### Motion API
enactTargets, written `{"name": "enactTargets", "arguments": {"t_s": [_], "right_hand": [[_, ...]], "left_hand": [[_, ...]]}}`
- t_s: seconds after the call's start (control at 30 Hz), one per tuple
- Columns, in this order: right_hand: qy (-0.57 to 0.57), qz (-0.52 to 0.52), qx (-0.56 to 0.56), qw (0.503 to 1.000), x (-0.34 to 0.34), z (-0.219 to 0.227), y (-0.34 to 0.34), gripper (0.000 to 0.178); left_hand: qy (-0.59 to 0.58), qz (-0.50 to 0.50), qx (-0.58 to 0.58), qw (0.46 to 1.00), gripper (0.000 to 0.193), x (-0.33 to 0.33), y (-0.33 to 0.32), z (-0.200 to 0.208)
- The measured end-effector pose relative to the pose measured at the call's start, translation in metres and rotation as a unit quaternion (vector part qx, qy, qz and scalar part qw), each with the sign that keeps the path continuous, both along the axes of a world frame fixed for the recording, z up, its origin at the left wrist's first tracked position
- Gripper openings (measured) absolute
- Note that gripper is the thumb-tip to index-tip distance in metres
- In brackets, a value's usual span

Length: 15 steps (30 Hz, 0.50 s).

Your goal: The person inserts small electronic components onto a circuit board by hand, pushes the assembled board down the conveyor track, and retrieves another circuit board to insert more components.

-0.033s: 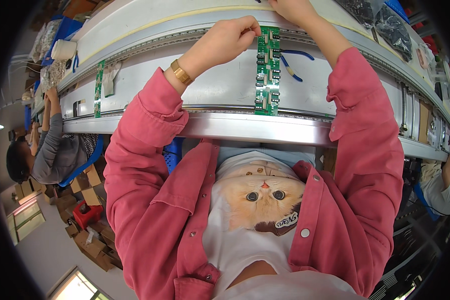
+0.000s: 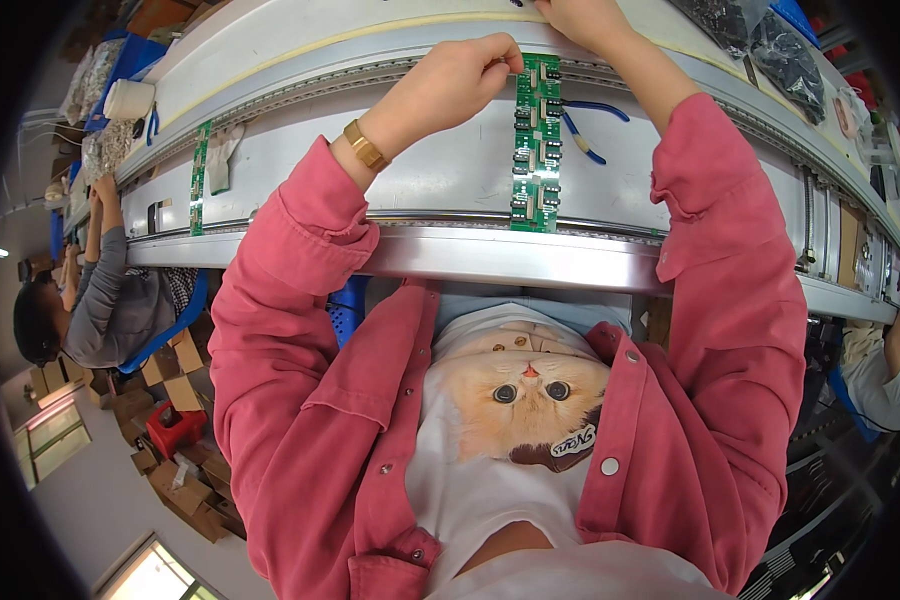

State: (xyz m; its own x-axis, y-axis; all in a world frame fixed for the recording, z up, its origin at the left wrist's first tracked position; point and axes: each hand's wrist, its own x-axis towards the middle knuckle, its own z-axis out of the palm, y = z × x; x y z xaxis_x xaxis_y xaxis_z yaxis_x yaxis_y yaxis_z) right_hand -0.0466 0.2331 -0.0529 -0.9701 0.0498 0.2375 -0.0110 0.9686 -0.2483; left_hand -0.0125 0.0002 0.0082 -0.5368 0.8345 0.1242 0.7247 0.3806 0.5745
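Observation:
A long green circuit board point(image 2: 537, 150) with rows of small black and pale parts spans the conveyor in front of me. My left hand point(image 2: 465, 78), with a gold watch point(image 2: 365, 146) at its wrist, is closed at the board's far left corner. Its fingertips meet the board's edge; anything pinched in them is hidden. Beyond the far rail, my right hand point(image 2: 588, 22) reaches to the top of the picture, where its fingertips are cut off. A small dark thing point(image 2: 516, 3) shows beside it. Blue-handled pliers point(image 2: 592, 130) lie just right of the board.
Metal rails edge the conveyor, the near rail point(image 2: 510, 258) before my body. A second green board point(image 2: 199, 180) and a white glove-like cloth point(image 2: 224, 160) lie farther left. Bags of dark parts point(image 2: 785, 65) stand at far right. A co-worker point(image 2: 120, 300) sits at left.

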Motion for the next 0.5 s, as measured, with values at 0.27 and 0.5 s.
{"name": "enactTargets", "arguments": {"t_s": [0.27, 0.5], "right_hand": [[0.289, 0.18, -0.111, 0.934, 0.019, 0.018, -0.013, 0.012], [0.199, 0.13, -0.209, 0.949, 0.02, 0.018, 0.0, 0.009]], "left_hand": [[0.062, -0.012, 0.037, 0.997, 0.01, -0.005, 0.007, -0.01], [0.106, -0.023, 0.041, 0.993, 0.011, -0.01, 0.014, -0.011]]}}
